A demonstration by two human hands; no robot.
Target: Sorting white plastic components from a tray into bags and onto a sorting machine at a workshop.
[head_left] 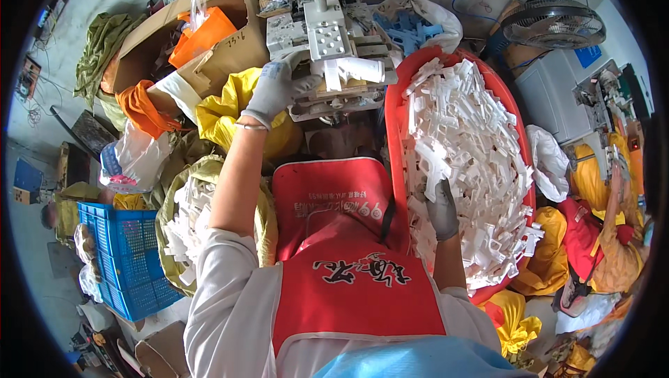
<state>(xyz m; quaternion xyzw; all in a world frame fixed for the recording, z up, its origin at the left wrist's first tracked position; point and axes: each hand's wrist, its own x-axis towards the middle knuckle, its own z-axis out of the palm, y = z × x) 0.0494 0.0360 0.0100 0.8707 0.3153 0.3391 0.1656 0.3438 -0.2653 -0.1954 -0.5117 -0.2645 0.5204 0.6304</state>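
Observation:
My left hand (pixel 273 90), in a pale grey glove, reaches up to the bench machine (pixel 329 36). Its thumb and fingers are apart beside the fixture, with some fingertips hidden behind the metal. A white plastic toy gun part (pixel 360 69) lies in that fixture, just right of these fingers. On the right, my right hand (pixel 444 212) wears a darker grey glove. It grips a white toy gun piece (pixel 435 162) above the heap of white plastic parts (pixel 481 148), which fills a long red tub (pixel 394 134).
Left of me stand an open sack (pixel 268 228) of white parts, a blue crate (pixel 132 252) and a cardboard box (pixel 237 50). A bag of blue toy guns (pixel 411 29) lies behind the tub. A fan (pixel 554 22) stands back right; another person (pixel 617 252) works at far right.

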